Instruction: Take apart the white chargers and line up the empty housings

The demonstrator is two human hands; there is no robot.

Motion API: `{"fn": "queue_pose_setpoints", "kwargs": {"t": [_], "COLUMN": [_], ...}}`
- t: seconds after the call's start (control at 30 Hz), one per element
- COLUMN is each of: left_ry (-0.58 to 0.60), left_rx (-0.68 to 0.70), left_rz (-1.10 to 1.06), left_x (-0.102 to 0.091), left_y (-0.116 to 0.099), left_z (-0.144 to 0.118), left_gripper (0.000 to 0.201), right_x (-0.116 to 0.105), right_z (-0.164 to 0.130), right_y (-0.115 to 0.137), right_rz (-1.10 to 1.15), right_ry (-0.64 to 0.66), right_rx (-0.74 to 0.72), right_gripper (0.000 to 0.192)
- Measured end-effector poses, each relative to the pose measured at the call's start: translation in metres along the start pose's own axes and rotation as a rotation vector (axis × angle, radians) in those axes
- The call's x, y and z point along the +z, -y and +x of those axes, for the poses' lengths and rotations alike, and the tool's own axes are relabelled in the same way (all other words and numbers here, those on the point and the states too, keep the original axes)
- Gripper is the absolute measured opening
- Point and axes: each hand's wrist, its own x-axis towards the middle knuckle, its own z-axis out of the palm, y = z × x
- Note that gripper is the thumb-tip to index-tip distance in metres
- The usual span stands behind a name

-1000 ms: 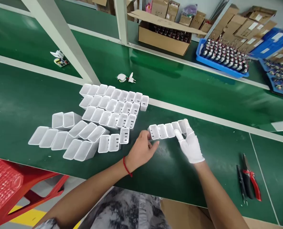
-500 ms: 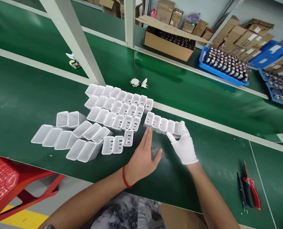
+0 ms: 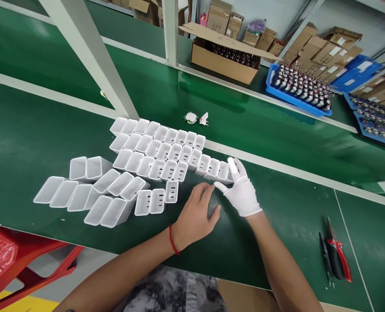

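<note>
Several white, open-topped plastic boxes stand in close rows on the green table, some with small dark slots inside. My right hand (image 3: 241, 193), in a white glove, is at the right end of one row. Its thumb lies along the front and its fingers are at the back and end of the last white plastic box (image 3: 223, 170). My left hand (image 3: 197, 216), bare with a red cord at the wrist, hovers in front of that row. Its fingers are slightly bent, the thumb is spread, and nothing is in it. Nearby, a slotted box (image 3: 172, 192) stands a little apart.
Red-handled pliers (image 3: 338, 255) and dark tweezers (image 3: 326, 258) lie at right. Behind the boxes are a small round part with a white plug (image 3: 204, 119) and a slanted white post (image 3: 91, 56). A blue tray (image 3: 296, 97) stands farther back; a red stool (image 3: 4, 255) is lower left.
The short row of boxes has slid left against the larger group, with my right hand moving along at its end. My left fingers have bent and drawn back slightly. The view has shifted a little.
</note>
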Motion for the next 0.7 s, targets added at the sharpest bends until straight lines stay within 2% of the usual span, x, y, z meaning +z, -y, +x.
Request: {"fn": "queue_pose_setpoints", "kwargs": {"t": [0.13,0.23,0.3,0.37,0.47,0.6,0.7], "left_ry": [0.182,0.373,0.439,0.454,0.449,0.460,0.498], "left_rx": [0.180,0.330,0.402,0.438,0.447,0.480,0.577], "left_rz": [-0.022,-0.006,0.019,0.041,0.060,0.034,0.031], "left_x": [0.010,0.019,0.025,0.028,0.028,0.028,0.034], "left_y": [-0.002,-0.005,-0.006,-0.006,-0.005,-0.005,-0.009], "left_z": [-0.007,-0.015,-0.020,-0.024,-0.027,-0.034,-0.042], "left_gripper": [0.021,0.017,0.016,0.016,0.018,0.021,0.025], "right_x": [-0.009,-0.008,-0.005,-0.002,-0.003,-0.005,0.005], "right_z": [0.009,0.019,0.025,0.028,0.019,-0.010,-0.027], "right_y": [0.001,0.007,0.010,0.010,0.005,0.003,0.020], "right_rz": [-0.172,-0.241,-0.221,-0.171,-0.108,-0.074,-0.105], "right_ry": [0.007,-0.037,-0.024,-0.006,-0.030,-0.047,-0.005], "right_rx": [-0.105,-0.227,-0.298,-0.313,-0.257,-0.302,-0.379], "right_gripper": [0.086,0.096,0.093,0.081,0.068,0.067,0.069]}}
